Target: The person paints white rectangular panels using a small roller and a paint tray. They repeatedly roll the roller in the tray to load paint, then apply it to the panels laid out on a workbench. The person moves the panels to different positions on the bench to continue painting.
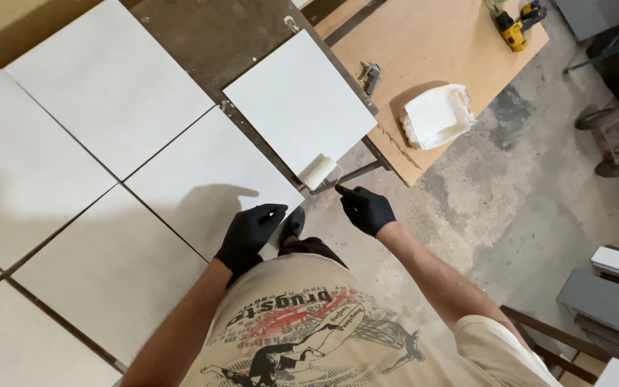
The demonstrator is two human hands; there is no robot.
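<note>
The small paint roller lies on the near corner of the square white panel, which sits tilted on a dark frame, its sleeve pale and its wire handle pointing toward the person. The right hand, black-gloved, is nearly at that handle, forefinger stretched out, holding nothing. The left hand, gloved too, hovers loosely curled and empty over the near edge of the larger white panel just beside it. More white panels lie in rows to the left with narrow gaps between. Best, I'd judge, to take the handle low and lift straight up, so the sleeve doesn't drag across the surface. Beyond, on the wooden table, sit a white paint tray and a yellow drill.
</note>
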